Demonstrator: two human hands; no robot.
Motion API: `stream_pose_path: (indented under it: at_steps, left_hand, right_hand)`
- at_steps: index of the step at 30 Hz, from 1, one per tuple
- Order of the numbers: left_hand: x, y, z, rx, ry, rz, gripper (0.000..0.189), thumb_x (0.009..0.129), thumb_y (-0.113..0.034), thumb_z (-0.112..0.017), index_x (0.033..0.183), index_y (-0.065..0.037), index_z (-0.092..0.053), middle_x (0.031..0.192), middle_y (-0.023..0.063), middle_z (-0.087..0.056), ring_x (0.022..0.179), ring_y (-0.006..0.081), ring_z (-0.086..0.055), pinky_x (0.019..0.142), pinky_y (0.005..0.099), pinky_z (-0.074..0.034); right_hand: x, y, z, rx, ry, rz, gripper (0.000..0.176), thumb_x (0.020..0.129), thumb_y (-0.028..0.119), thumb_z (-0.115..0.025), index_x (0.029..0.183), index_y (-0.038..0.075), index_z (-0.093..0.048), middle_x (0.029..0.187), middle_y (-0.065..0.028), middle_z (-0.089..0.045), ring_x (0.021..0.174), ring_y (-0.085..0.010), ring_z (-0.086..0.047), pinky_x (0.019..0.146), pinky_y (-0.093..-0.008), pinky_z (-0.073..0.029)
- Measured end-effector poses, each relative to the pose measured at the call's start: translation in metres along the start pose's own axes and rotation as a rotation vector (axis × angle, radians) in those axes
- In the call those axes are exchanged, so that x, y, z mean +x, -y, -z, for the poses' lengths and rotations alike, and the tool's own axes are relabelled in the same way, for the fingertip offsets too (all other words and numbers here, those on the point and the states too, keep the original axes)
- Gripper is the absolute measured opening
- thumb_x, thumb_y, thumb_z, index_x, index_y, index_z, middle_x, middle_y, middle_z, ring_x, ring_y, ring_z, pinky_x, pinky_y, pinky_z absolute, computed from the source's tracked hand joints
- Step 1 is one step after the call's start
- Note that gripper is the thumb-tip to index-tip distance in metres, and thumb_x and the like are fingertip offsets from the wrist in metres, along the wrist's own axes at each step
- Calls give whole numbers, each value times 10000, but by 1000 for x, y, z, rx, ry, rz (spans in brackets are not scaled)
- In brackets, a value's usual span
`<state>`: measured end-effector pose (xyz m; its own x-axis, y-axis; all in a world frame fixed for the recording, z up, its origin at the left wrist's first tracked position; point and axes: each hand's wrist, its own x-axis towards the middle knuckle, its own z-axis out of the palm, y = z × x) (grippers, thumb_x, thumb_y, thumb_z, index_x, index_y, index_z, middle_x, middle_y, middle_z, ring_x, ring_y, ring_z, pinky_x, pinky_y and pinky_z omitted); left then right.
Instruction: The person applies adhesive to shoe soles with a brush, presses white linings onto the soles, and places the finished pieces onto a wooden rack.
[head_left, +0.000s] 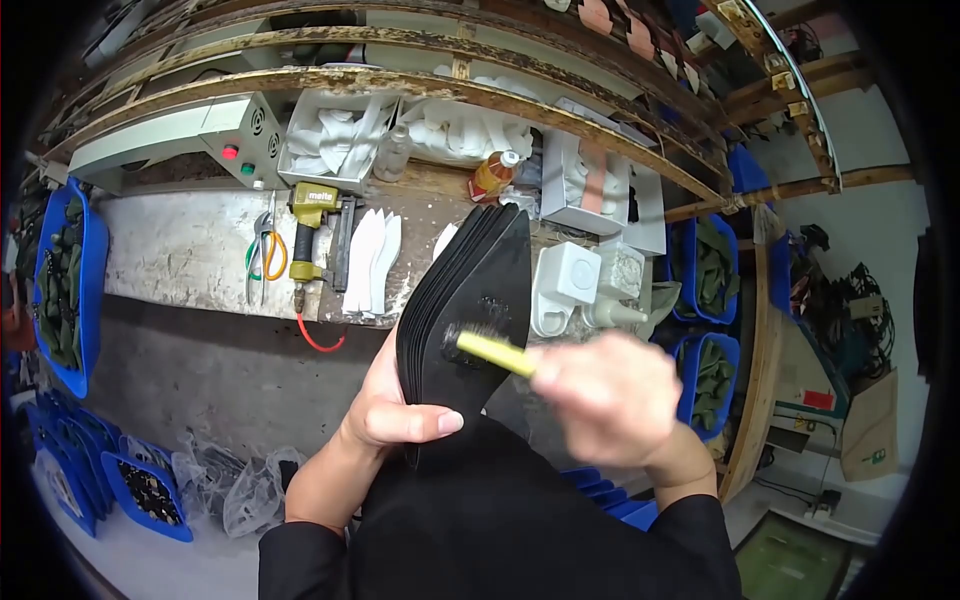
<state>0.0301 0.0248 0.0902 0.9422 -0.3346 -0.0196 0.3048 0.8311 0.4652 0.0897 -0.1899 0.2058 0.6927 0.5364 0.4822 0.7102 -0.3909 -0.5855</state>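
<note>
The left hand [385, 415] is clamped on the lower end of a fanned stack of black soles [470, 295] held upright above the workbench [180, 250], while the right hand [605, 395], blurred, is closed around a yellow-handled brush [490, 350] touching the front sole.

Only one mark you can read here: yellow air stapler [312, 215] on your bench [180, 250], dark lettering on its head, approx. "meite". Red sticker [818, 400] on machine far rt is too small to read. Bottle [492, 175] label is blurred.
</note>
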Motion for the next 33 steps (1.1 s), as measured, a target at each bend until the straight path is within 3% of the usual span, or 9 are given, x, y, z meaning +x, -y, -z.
stream_pose_path:
  at_steps: [3, 7, 8, 10, 12, 18, 22, 27, 33]
  left_hand:
    - [-3, -4, -5, 29, -1, -47, 1140, 555, 25, -705, 1621, -38, -308, 1519, 143, -545, 1340, 295, -548, 1170, 411, -394]
    - [-7, -10, 9, 81, 77, -76, 1207, 522, 8, -702, 1646, -46, -266, 1552, 150, -517, 1368, 310, -527, 1185, 417, -378]
    - [-9, -10, 8, 83, 77, -68, 1207, 522, 8, -702, 1646, -46, -266, 1552, 150, -517, 1368, 310, -527, 1185, 417, -378]
    - [-13, -9, 4, 67, 18, -66, 1196, 485, 20, -673, 1620, -37, -301, 1537, 186, -523, 1347, 378, -544, 1129, 520, -435]
    - [-16, -8, 1, 48, -39, -70, 1189, 447, 33, -643, 1595, -28, -336, 1522, 222, -529, 1326, 446, -560, 1072, 622, -492]
    - [-23, -1, 17, 42, 82, -99, 1206, 448, 31, -640, 1608, -30, -317, 1535, 238, -510, 1339, 453, -550, 1052, 617, -509]
    - [-19, 2, 3, -91, 79, -49, 1217, 448, 36, -635, 1617, -32, -304, 1553, 250, -488, 1344, 452, -547, 1053, 616, -508]
    - [-24, 7, 4, -131, 146, -76, 1130, 526, 17, -680, 1601, -61, -342, 1536, 178, -532, 1354, 365, -556, 1163, 499, -421]
    - [-29, 10, -6, 24, -37, -90, 1213, 473, -21, -660, 1628, -43, -290, 1590, 236, -451, 1377, 426, -526, 1143, 589, -438]
  right_hand:
    - [2, 4, 3, 47, -43, -74, 364, 737, -127, -730, 1071, 13, -764, 1014, -108, -784, 662, -183, -626, 602, -265, -516]
    - [-7, 28, -11, -122, 41, 135, 329, 765, -90, -720, 1074, 17, -760, 1022, -112, -778, 642, -171, -587, 590, -267, -498]
    - [-5, 22, -12, -75, -29, 88, 286, 811, -70, -703, 1079, 11, -758, 1012, -108, -773, 639, -153, -575, 576, -257, -481]
    - [7, -1, -10, -31, -104, 49, 245, 857, -50, -686, 1085, 5, -756, 1001, -104, -767, 636, -136, -563, 562, -247, -465]
    - [16, -15, -1, 472, -378, -566, 199, 944, -9, -650, 1115, -4, -753, 955, -84, -745, 631, -96, -539, 546, -227, -434]
    - [-4, -3, 13, 828, -323, -455, 178, 973, 24, -655, 1120, -8, -751, 918, -67, -723, 632, -76, -529, 531, -208, -404]
    - [16, -30, 13, 751, -440, -666, 200, 946, 30, -681, 1130, -10, -749, 910, -78, -716, 612, -74, -522, 524, -196, -391]
    - [-4, 11, -5, 449, -242, -521, 206, 935, 15, -680, 1125, -18, -751, 901, -83, -719, 588, -77, -505, 514, -195, -389]
    - [-11, 5, 5, 784, -512, -633, 210, 930, -32, -649, 1109, -17, -757, 880, -86, -725, 583, -87, -508, 526, -211, -405]
